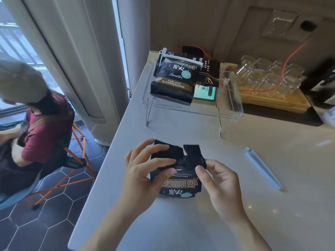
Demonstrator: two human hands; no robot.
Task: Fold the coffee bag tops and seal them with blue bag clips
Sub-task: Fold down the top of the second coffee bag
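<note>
Far left, off the counter, a seated person (27, 113) on an orange-legged stool (76, 160) is seen, not involved. At the counter (199, 223) edge, the left hand (145, 171) is wrapped on the left side of the black coffee bag (178, 180), thumb on the front face and fingers over the loose top, so the bag is pinned while the top is worked. The bag lies flat on the counter with its label facing up, top pointing away, which keeps the opening reachable for a fold. The bag top (181, 153) is crumpled and notched, not yet creased flat; the fold is judged as just starting. The right hand (215, 180) is pinched on the top's right corner, thumb and forefinger closed on the film, probably to pull it taut against the left hand. Further back, a finished bag (172, 78) is parked on the clear acrylic riser (190, 107), its top closed by a pale clip (181, 57); a second bag (210, 71) behind it is partly hidden, seal state unclear. Right of the hands, a long pale bag clip (263, 168) is left on the counter within right-hand reach, presumably staged for this bag; its blue tint is hard to confirm in this light. Upturned glasses (268, 73) on a tray are kept well apart at the back right.
</note>
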